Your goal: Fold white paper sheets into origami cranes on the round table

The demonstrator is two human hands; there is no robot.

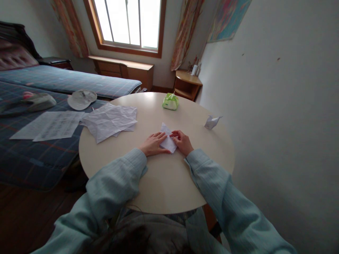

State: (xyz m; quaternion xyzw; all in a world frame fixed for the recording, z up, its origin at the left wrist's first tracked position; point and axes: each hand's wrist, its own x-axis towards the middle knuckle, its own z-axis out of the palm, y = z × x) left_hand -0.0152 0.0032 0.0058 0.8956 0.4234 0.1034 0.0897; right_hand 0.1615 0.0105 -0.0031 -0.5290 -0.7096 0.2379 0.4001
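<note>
A small folded piece of white paper (168,144) lies on the round table between my hands, one pointed corner facing away from me. My left hand (155,143) rests flat with its fingers spread, pressing on the paper's left side. At the right edge, my right hand (182,141) has its fingers curled together, thumb and index finger pinching the paper's edge. Toward the right of the table stands a folded paper figure (212,122) with pointed ends. Creased white sheets (112,120) lie in a loose stack at the table's left.
The round cream table (164,190) stands close to the wall on the right. A green tissue pack (171,101) sits at its far side. On the bed (26,155) at left are printed sheets (57,124) and a white cap (81,99). A corner shelf (188,83) stands behind.
</note>
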